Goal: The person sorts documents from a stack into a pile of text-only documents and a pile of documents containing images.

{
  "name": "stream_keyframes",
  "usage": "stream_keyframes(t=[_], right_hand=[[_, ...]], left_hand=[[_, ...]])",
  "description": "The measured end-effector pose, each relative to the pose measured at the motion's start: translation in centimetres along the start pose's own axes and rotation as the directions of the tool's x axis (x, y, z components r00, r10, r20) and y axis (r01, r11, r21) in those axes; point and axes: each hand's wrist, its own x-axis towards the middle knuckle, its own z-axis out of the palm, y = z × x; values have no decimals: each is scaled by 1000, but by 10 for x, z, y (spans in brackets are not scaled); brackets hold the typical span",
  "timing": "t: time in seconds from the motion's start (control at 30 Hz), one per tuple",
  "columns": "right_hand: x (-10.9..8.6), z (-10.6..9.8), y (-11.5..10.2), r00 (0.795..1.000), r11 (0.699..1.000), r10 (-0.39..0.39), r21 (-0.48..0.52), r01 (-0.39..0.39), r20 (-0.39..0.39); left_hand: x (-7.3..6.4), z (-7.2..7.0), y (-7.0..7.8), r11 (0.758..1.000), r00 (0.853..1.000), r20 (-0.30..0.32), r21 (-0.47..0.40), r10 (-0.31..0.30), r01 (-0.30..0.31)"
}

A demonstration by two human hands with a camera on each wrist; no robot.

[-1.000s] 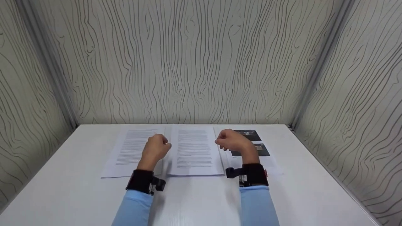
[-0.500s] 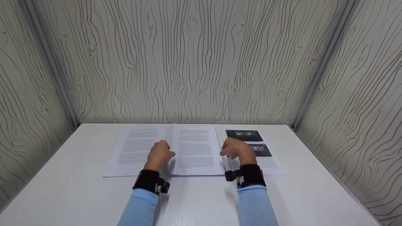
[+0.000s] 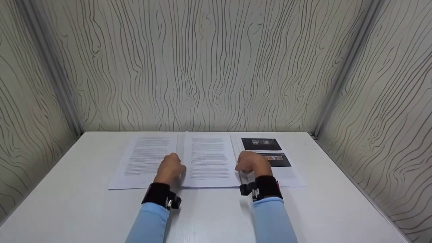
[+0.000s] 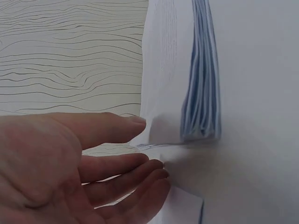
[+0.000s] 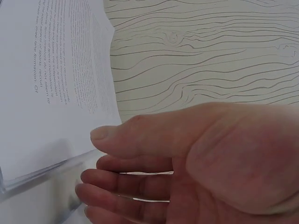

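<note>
On the white tabletop (image 3: pixel 209 219), the head view shows a middle paper stack (image 3: pixel 207 158) lying between a left stack (image 3: pixel 146 152) and a right stack (image 3: pixel 287 176); the left hand (image 3: pixel 170 168) and the right hand (image 3: pixel 252 163) flank the middle one. Left wrist view: thumb and loosely bent fingers stand apart, near layered paper edges (image 4: pixel 202 88). Right wrist view: thumb lies just above relaxed fingers, beside printed pages (image 5: pixel 42 107); contact is unclear.

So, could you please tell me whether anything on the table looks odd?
Only slightly: the middle stack of printed pages looks loose, with uneven gaps between sheets along its near edge in the left wrist view. I see no spill or tear.
</note>
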Motion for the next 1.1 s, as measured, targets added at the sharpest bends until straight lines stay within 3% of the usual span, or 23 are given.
stream_keyframes(t=[0.3,0.57,0.87,1.1], right_hand=[[6,5,1,999,998,-32,-55,33,19],[2,3,-3,999,998,34,53,-35,30],[0,4,-6,1000,1000,3,-2,-3,14],[-4,0,-9,1000,999,11,38,-11,1]], left_hand=[[2,5,3,1000,1000,21,28,8,-9],[1,3,10,999,1000,10,31,26,-26],[4,8,8,996,998,-11,-65,66,-67],[6,10,9,992,998,-7,-106,67,-67]])
